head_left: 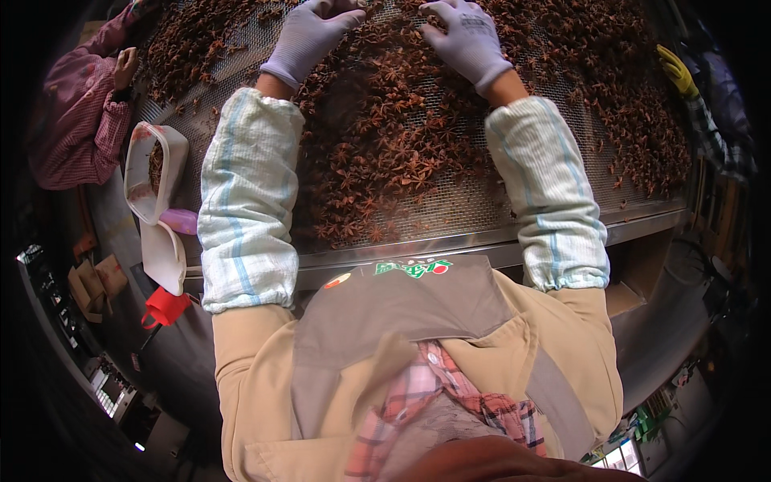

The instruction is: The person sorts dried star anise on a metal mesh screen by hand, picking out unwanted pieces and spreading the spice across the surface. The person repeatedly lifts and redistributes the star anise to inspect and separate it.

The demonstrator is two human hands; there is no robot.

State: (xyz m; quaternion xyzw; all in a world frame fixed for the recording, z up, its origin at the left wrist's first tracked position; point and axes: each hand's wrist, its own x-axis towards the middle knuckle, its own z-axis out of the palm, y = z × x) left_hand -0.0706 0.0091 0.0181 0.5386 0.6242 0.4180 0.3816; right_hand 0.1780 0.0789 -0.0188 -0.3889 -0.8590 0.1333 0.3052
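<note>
Star anise [391, 150] lies spread in a loose layer over a metal mesh table. My left hand [316, 36], in a pale lavender knit glove, is at the top edge of the view above the mesh, thumb pointing right; its fingertips are partly cut off, so a held piece cannot be made out. Level with it, my right hand [467, 36] wears a matching glove and reaches over the star anise with bent fingers, the thumb apart from them. Whether it pinches a piece cannot be told. The two hands are apart, with star anise between them.
A metal rim [409, 250] edges the mesh near my apron. At left stand a white plastic container [174, 162], a purple object [179, 221] and a red container [165, 306]. One co-worker in a checked sleeve [111, 135] is at left; another's yellow glove [677, 71] is at right.
</note>
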